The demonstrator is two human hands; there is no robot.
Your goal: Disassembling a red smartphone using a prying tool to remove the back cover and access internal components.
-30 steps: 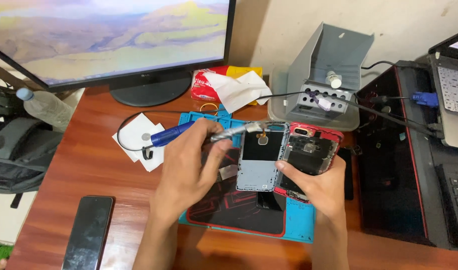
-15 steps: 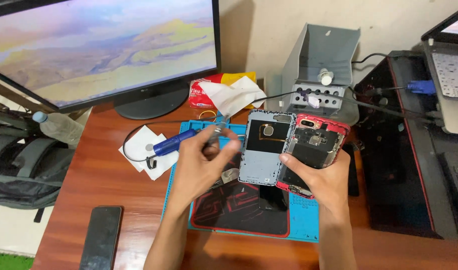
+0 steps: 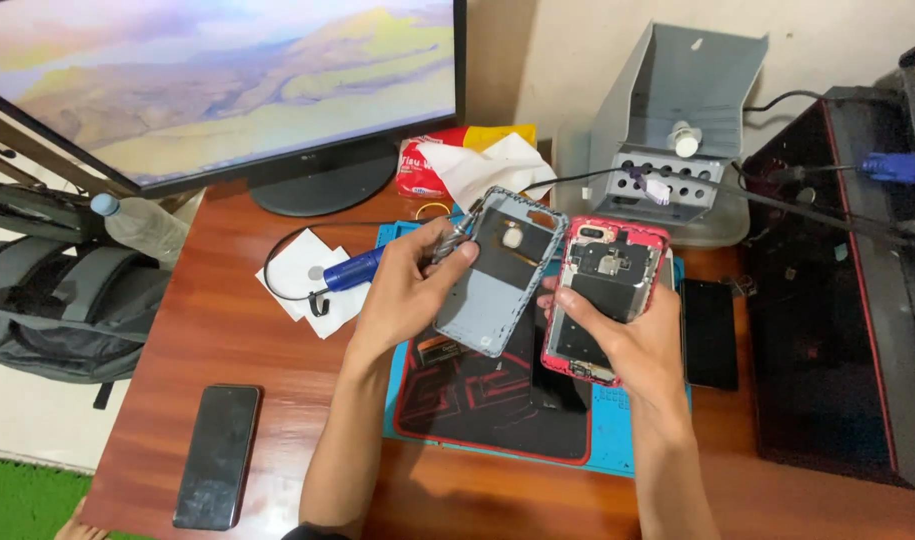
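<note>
— While the left hand (image 3: 402,290) is gripping the blue tool (image 3: 362,268), what is it doing with the grey back cover (image 3: 497,275)?

— It is closing its fingers around the tool, and the metal tip is pointing toward the upper left edge of the cover. The thumb and fingertips are also pressing on that edge, so the cover is standing tilted above the blue work mat (image 3: 617,440).

— And the right hand (image 3: 632,340)?

— It is clamping on the pink opened phone (image 3: 602,295). The fingers are lying across the open inside, and the phone is leaning just beside the grey cover. Both parts are touching along their inner edges, as far as I can see.

— Where is all this happening?

— Above the middle of the wooden desk (image 3: 227,320), over the mat with a dark red-lined pad (image 3: 487,400) on it.

— What is lying around?

— A black phone (image 3: 217,455) is resting face up near the front left edge of the desk, well apart from the hands. A dark screen panel (image 3: 709,333) is lying just right of the mat. White papers (image 3: 312,275) are lying under the tool's cable. Behind, a monitor (image 3: 217,80) is showing a landscape, and a grey metal box (image 3: 677,120) with holes is standing at the back. A red packet with white tissue (image 3: 467,160) is sitting between them. A grey backpack (image 3: 57,300) is hanging off the left side, beside a plastic bottle (image 3: 137,225).
</note>
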